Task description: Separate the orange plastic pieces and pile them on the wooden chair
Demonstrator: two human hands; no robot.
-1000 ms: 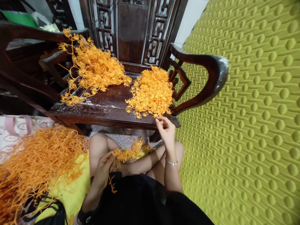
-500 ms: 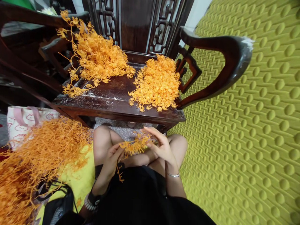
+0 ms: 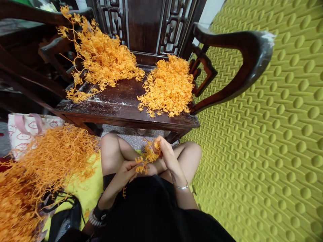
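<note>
Over my lap, my left hand [image 3: 124,174] pinches a thin orange plastic sprig [image 3: 142,167] with small claw-like ends. A piece of its stem hangs down below that hand. My right hand [image 3: 171,160], with a silver bangle at the wrist, is closed around a bunch of the same orange pieces [image 3: 151,152]. The bunch and the sprig overlap between my hands; whether they are joined I cannot tell. On the dark wooden chair [image 3: 118,116] in front lie a looser pile of branching orange sprigs [image 3: 103,60] and a denser pile of short orange pieces [image 3: 168,85].
To the left a big tangled heap of orange stems [image 3: 58,158] lies by a white tote bag [image 3: 24,134] with pink handles. A black bag [image 3: 67,218] rests on yellow cloth. The chair's curved armrest [image 3: 234,43] juts out before a green dimpled surface [image 3: 264,151].
My left hand has moved slightly right, closer to my right hand. The right fingers, spread before, have closed around the orange pieces. The view has shifted a little.
</note>
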